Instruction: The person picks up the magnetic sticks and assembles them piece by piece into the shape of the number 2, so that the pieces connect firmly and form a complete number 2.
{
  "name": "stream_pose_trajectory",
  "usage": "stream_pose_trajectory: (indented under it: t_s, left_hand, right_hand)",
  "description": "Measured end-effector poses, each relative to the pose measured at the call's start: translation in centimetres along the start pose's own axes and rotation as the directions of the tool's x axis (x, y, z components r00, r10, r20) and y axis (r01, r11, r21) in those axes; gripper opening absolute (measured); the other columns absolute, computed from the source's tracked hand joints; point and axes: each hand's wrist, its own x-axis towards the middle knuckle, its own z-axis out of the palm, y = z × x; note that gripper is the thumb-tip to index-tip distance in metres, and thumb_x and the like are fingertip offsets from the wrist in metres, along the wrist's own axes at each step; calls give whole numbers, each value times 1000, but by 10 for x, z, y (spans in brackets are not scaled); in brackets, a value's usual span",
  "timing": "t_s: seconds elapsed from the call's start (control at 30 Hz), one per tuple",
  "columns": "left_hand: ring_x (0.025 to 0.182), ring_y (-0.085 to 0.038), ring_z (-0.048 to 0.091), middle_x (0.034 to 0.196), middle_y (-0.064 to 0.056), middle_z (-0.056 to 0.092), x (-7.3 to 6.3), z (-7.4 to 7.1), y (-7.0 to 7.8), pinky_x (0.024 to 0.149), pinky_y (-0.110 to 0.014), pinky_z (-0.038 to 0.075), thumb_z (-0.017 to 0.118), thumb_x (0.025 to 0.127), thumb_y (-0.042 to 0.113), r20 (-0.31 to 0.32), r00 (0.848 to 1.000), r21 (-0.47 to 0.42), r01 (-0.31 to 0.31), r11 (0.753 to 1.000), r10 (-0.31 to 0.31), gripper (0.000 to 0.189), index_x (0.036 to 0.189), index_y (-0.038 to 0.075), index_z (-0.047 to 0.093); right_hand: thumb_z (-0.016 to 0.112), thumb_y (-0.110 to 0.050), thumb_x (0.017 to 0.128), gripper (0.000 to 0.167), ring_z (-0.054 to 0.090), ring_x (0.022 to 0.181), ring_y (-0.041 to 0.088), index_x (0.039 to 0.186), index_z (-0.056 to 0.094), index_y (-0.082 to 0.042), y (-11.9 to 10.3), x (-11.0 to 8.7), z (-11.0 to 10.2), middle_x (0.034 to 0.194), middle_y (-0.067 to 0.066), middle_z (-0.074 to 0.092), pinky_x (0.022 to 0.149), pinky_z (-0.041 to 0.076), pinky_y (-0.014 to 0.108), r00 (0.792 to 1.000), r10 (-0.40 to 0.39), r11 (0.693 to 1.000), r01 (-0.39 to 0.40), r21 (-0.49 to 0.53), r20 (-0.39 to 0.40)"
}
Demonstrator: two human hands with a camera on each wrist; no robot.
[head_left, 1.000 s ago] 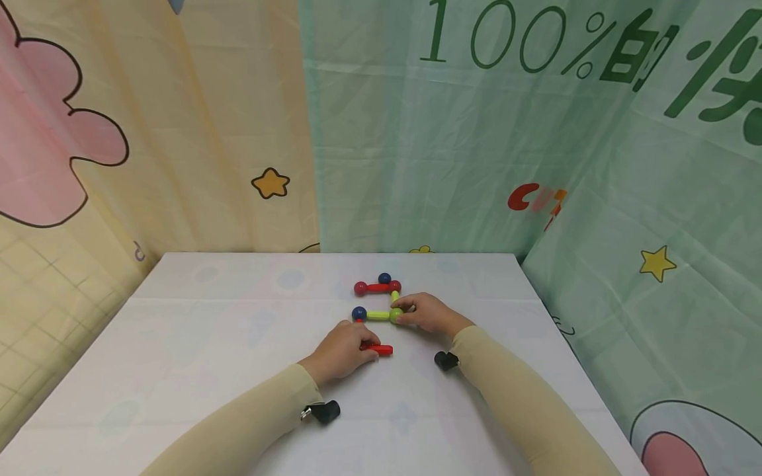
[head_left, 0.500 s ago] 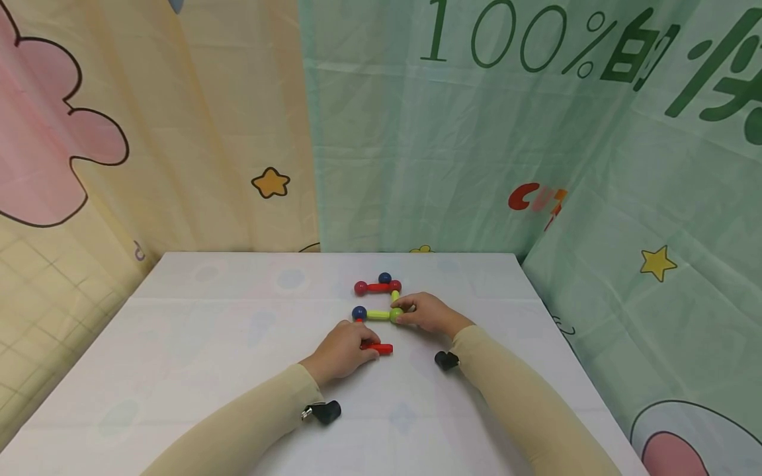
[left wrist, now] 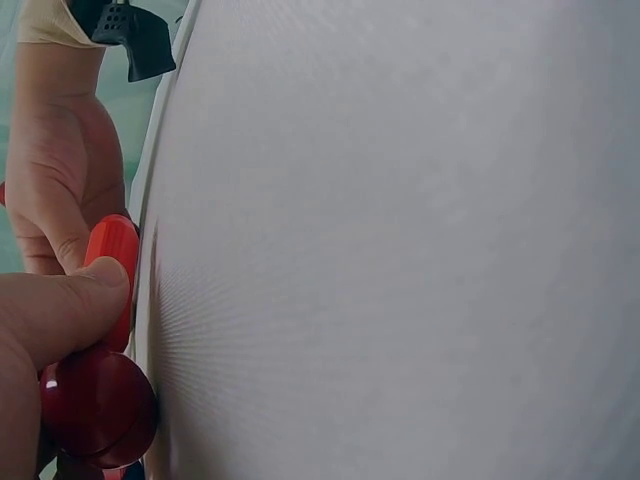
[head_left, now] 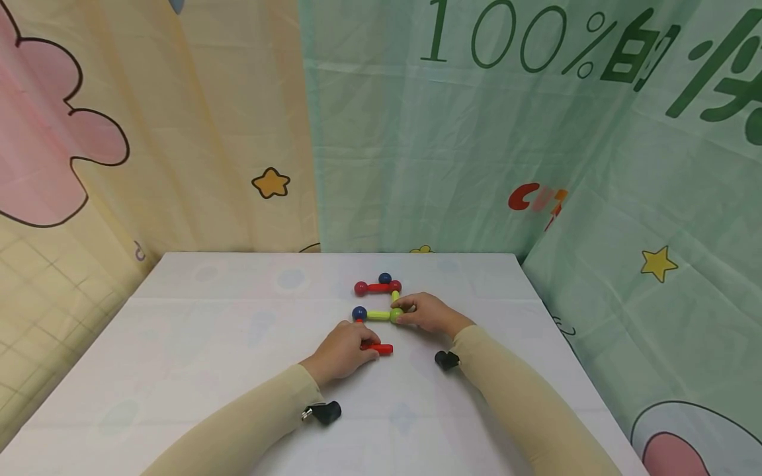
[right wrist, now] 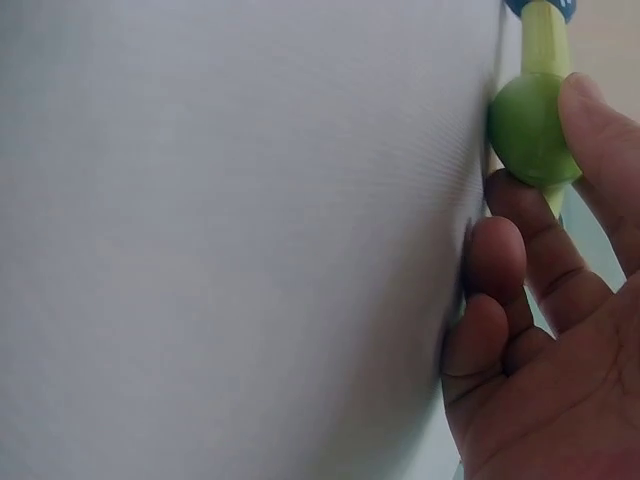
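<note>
My left hand pinches a red rod low over the white table. In the left wrist view the thumb lies across that rod, and a dark red ball sits at its end; other fingers are hidden. My right hand grips a green ball between thumb and fingers. From this ball a yellow-green rod runs left to a blue ball. Another yellow-green rod leads back to a red ball. Red shows just below the blue ball, partly behind my left hand.
Behind, a red rod joins two red balls, with a second blue ball touching at the back. The white-covered table extends around the pieces. Printed curtains stand at its back and sides.
</note>
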Motion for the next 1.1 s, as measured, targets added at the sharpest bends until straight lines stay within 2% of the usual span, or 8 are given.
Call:
stream_pose_trajectory:
  t_s: [0.13,0.27,0.43,0.57,0.7,0.87,1.1]
  left_hand:
    - [98,-17,54,102,8,74,1,0,-1,84,-33,47,81,93,29,4,1000,-1,-3,1000,3,20,112,22,80]
    - [98,-17,53,102,10,74,1,0,-1,84,-33,46,81,93,30,2,1000,-4,-2,1000,2,19,111,23,81]
    - [98,-17,53,101,10,73,2,1,-2,84,-33,47,81,94,30,8,1000,0,2,1000,-2,19,111,23,80]
    - [95,-16,52,94,10,68,2,1,-1,81,-32,46,81,94,31,11,1000,9,2,1000,-2,20,111,22,80]
    - [93,-16,51,92,10,67,2,0,-1,80,-31,46,81,93,31,4,1000,9,-3,1000,3,19,111,22,80]
    - [97,-16,52,97,10,72,0,0,-2,83,-33,47,81,93,30,-1,1000,-10,-4,1000,4,18,110,23,81]
    - [94,-15,51,93,10,68,-1,1,-2,80,-31,46,81,93,30,-2,1000,-12,-7,1000,7,18,110,22,80]
  right_hand:
    - [75,-35,98,36,62,103,19,133,74,-26,4,3,-7,121,0,71,88,57,34,1000,15,1000,-15,21,-19]
    - [71,-33,101,34,64,101,21,134,73,-24,5,10,-16,124,4,71,86,57,35,993,48,997,-41,65,-110]
    - [70,-32,102,37,63,114,26,138,69,-21,1,25,-21,127,7,70,97,56,42,977,63,994,-45,95,-202]
    - [69,-34,102,44,60,126,30,144,64,-21,-4,39,-22,133,8,69,108,52,49,975,70,994,-50,95,-213]
    - [68,-35,103,49,58,133,32,149,60,-20,-9,52,-21,140,11,66,113,48,51,976,81,994,-64,85,-203]
    - [67,-34,104,50,58,133,31,151,59,-20,-14,63,-19,143,13,64,114,48,50,980,84,996,-75,57,-178]
    - [66,-33,104,48,61,129,30,150,60,-19,-14,76,-14,142,15,65,114,48,48,983,54,998,-47,43,-173]
